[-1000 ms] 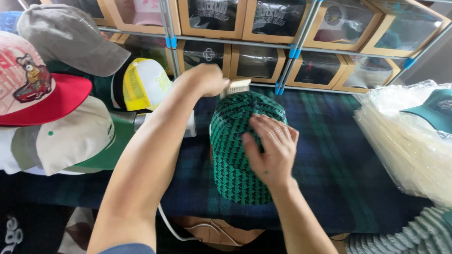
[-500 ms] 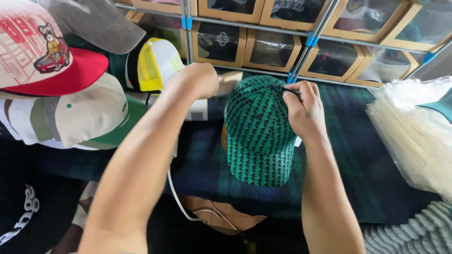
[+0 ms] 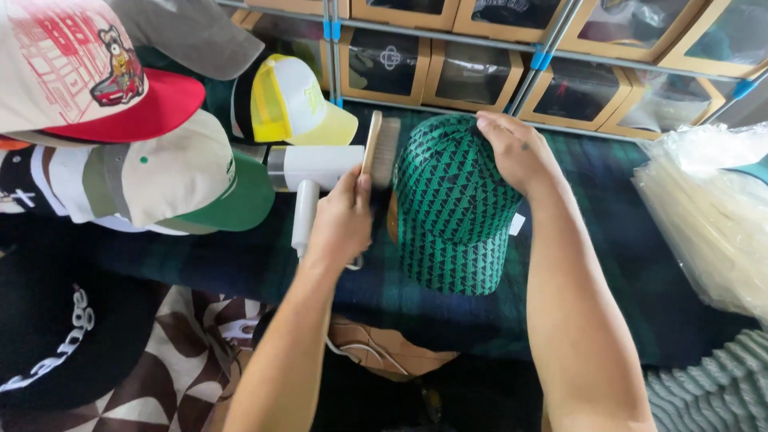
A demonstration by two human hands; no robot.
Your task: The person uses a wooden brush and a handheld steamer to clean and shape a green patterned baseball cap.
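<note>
A green cap (image 3: 452, 208) with a dark geometric pattern sits on a stand on the dark plaid table (image 3: 608, 264), its brim pointing toward me. My right hand (image 3: 516, 150) rests on the far right side of its crown, fingers gripping the fabric. My left hand (image 3: 342, 220) holds a wooden brush (image 3: 378, 148) upright, bristles facing the cap's left side and close to it. A white hand-held steamer (image 3: 308, 180) lies just left of that hand.
Several caps hang at the left: a red-brimmed cream one (image 3: 88, 76), a green-brimmed beige one (image 3: 180, 184), a yellow mesh one (image 3: 292, 100). Cardboard boxes (image 3: 468, 72) with clear windows line the back. Clear plastic bags (image 3: 708, 216) pile at the right.
My left hand has pulled back toward me along the cap's left side, and the brush now shows clearly. My right hand stays on the crown's far side. The view has dropped slightly.
</note>
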